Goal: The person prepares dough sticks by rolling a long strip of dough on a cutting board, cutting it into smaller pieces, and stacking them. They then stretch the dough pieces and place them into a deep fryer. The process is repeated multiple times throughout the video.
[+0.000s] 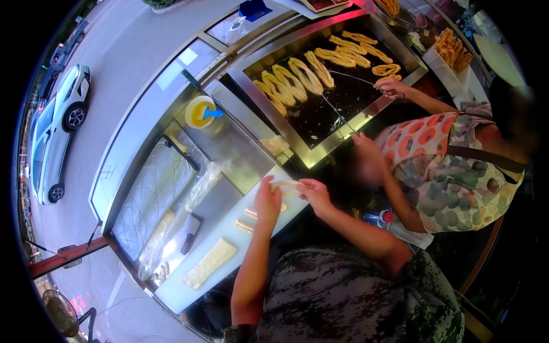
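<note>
A strip of pale dough (286, 183) stretches between my two hands above the upper end of a white cutting board (173, 293). My left hand (268, 200) grips its left end and my right hand (316, 195) the right end. Short cut dough pieces (245, 226) lie on the board beneath and beside my left hand, which hides part of them. Farther down the board rests a flat, floured dough slab (210, 263). A cleaver (187, 243) with a dark handle lies on the metal counter left of the board.
Beyond the board, several dough sticks (303, 76) fry in a rectangular oil fryer (294, 145). At right, a co-worker's hands (392, 88) hold long metal rods over it. A bowl (188, 115) holds yellow liquid and a blue-handled brush (212, 112). Clear plastic sheeting (154, 188) covers the left counter.
</note>
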`<state>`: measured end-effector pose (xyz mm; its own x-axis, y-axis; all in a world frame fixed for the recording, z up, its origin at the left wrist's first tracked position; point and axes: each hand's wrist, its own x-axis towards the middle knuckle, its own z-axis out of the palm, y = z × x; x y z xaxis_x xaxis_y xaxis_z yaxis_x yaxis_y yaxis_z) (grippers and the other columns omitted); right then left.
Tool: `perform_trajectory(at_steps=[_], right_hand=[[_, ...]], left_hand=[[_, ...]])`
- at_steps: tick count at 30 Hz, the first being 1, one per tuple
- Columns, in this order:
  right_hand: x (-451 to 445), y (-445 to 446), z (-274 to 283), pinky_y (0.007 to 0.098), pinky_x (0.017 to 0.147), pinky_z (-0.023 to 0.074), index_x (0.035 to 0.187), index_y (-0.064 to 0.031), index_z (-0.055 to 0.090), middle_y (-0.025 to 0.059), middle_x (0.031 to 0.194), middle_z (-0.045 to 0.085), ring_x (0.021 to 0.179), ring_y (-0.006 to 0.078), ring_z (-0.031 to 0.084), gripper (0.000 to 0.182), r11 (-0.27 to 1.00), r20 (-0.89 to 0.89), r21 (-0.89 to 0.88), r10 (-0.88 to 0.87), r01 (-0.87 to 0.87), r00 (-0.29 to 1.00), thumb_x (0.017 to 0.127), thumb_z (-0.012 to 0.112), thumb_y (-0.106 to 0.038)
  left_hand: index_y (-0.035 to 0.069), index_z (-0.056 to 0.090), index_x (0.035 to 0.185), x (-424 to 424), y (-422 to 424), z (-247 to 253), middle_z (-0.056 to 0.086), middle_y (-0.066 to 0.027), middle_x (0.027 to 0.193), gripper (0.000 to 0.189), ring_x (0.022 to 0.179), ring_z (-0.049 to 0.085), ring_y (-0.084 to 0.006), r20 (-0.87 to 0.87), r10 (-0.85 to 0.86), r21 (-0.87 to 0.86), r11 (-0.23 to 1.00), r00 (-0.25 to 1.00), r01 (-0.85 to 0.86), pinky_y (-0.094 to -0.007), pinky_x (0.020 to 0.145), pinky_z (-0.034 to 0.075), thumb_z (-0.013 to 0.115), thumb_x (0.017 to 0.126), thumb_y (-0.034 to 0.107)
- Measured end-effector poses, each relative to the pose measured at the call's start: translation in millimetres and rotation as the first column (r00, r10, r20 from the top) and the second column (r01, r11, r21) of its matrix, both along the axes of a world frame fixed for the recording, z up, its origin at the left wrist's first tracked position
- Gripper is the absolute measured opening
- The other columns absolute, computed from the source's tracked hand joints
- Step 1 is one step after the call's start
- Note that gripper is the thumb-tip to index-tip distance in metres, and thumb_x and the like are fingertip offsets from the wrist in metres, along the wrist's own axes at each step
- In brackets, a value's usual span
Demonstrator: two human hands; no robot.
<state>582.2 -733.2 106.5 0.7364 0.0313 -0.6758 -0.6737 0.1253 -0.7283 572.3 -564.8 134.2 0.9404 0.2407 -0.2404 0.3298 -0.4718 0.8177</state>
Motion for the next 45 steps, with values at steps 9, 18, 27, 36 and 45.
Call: perform_trajectory(at_steps=[9, 18, 27, 36, 45], right_hand=[[1, -6, 6, 0.0281, 0.075, 0.052, 0.108, -0.005, 0.062, 0.0063, 0.093, 0.067, 0.085, 0.016, 0.065, 0.041, 0.87, -0.277, 0.481, 0.031, 0.111, 0.96, 0.095, 0.058, -0.043], [-17, -10, -34, 0.0284, 0.066, 0.0529, 0.1, -0.0002, 0.059, 0.007, 0.083, 0.065, 0.075, 0.0132, 0.064, 0.027, 0.989, -0.018, -0.13, 0.069, -0.071, 0.997, 0.075, 0.069, -0.002], [-23, -14, -30, 0.03, 0.068, 0.0529, 0.093, -0.0011, 0.066, 0.01, 0.081, 0.069, 0.074, 0.0173, 0.067, 0.021, 0.812, 0.118, -0.562, 0.27, -0.16, 0.956, 0.077, 0.071, -0.013], [-31, -6, -6, 0.0314, 0.07, 0.053, 0.094, -0.0002, 0.067, 0.0063, 0.081, 0.069, 0.075, 0.0163, 0.065, 0.02, 0.774, 0.202, -0.482, 0.554, -0.41, 0.807, 0.079, 0.072, -0.012], [-12, 2, 11, 0.0241, 0.074, 0.05, 0.103, 0.0021, 0.064, 0.0034, 0.096, 0.065, 0.082, 0.0113, 0.061, 0.03, 0.847, 0.072, 0.283, 0.449, -0.45, 0.891, 0.082, 0.075, -0.017]], left_hand=[[0.004, 0.057, 0.116, -16, -18, 3, 0.068, -0.0087, 0.084, 0.037, 0.065, 0.06, -0.0178, 0.041, -0.227, 0.02, 0.974, 0.973, 0.227, -0.0311, 0.061, 0.05, 0.071, 0.082, 0.01], [0.006, 0.061, 0.109, -13, 19, -21, 0.067, -0.0048, 0.084, 0.025, 0.056, 0.047, -0.0066, -0.342, 0.046, -0.638, 0.722, 0.939, -0.268, -0.0204, 0.05, 0.037, 0.059, 0.084, 0.003], [0.002, 0.064, 0.111, -4, 73, -26, 0.068, -0.0161, 0.092, 0.037, 0.084, 0.065, -0.0312, -0.203, -0.066, 0.215, 0.97, 0.977, 0.11, -0.0399, 0.077, 0.051, 0.073, 0.08, 0.021], [0.003, 0.054, 0.076, -21, 55, -33, 0.064, -0.0119, 0.083, 0.018, 0.073, 0.063, -0.026, -0.32, -0.287, -0.049, 0.957, 0.903, 0.287, -0.0377, 0.067, 0.052, 0.069, 0.078, 0.013], [0.005, 0.047, 0.121, -20, 36, 19, 0.06, -0.0085, 0.096, 0.045, 0.076, 0.06, -0.0169, -0.391, -0.06, -0.856, 0.39, 0.919, -0.339, -0.0306, 0.069, 0.055, 0.064, 0.08, -0.001]])
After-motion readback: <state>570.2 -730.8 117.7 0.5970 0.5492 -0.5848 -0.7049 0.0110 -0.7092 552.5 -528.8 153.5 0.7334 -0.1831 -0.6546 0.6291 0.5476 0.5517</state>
